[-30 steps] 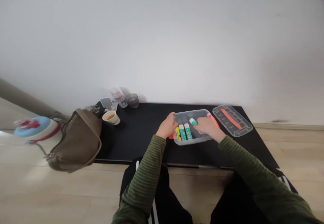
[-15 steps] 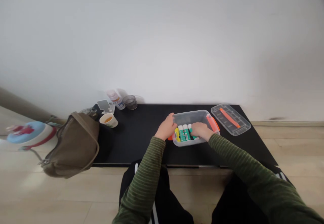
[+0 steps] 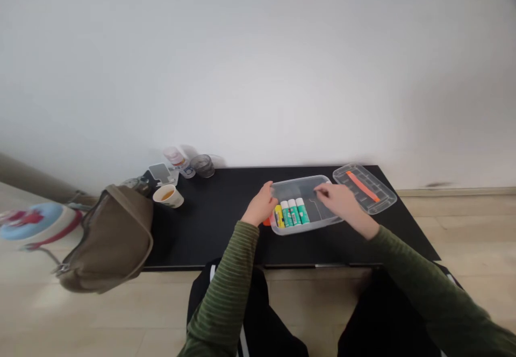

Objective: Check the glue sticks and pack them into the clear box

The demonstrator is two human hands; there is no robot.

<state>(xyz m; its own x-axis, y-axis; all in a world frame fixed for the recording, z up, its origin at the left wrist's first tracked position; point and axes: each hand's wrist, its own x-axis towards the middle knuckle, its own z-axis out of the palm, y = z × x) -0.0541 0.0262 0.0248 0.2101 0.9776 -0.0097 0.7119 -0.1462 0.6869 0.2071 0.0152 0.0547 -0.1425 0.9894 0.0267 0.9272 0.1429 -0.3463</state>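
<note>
A clear plastic storage box [image 3: 288, 232] stands on the black tabletop with its top off. My left hand [image 3: 263, 205] is closed round its left rim, beside an orange latch. Along the box's left part lie three green glue sticks with white caps [image 3: 295, 212] in a row, and a yellow stick [image 3: 279, 216] at their left. My right hand [image 3: 336, 198] hovers over the box's right part, its fingertips pinched together. What they hold, if anything, is too small to make out. The sticks lie apart from this hand.
Right of the box lies its clear lid [image 3: 365, 187] with an orange handle. At left stand a paper cup of amber drink [image 3: 168, 195], a dark glass [image 3: 202, 165], a spray bottle [image 3: 179, 162] and a brown bag [image 3: 115, 238]. A wall rises behind the black table [image 3: 213, 228].
My right hand has risen from the sticks and moved right and away from me, uncovering the row. My left hand keeps its grip on the rim. The view has shifted slightly.
</note>
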